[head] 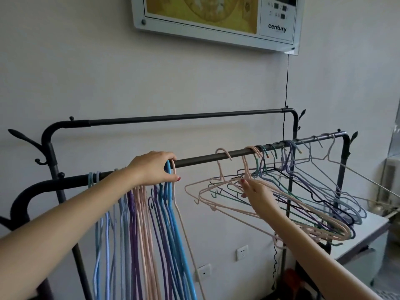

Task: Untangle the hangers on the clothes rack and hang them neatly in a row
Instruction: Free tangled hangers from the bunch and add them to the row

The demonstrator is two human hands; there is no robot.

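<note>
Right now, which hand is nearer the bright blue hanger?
Left. The left hand grips the rail right at the bright blue hanger; the right hand is off to its right, among the tangled hangers.

We see the left hand point(154, 168) gripping the hooks of the sorted hangers point(151, 224) on the rack's front rail point(201, 160), while the right hand point(255, 190) reaches into the tangled hangers point(303, 191), apparently pinching a pink hanger point(246, 169).

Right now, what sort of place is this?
Probably an ordinary indoor room, maybe an office or home: a clothes rack with hangers against a white wall, wall sockets, and a framed sign.
</note>
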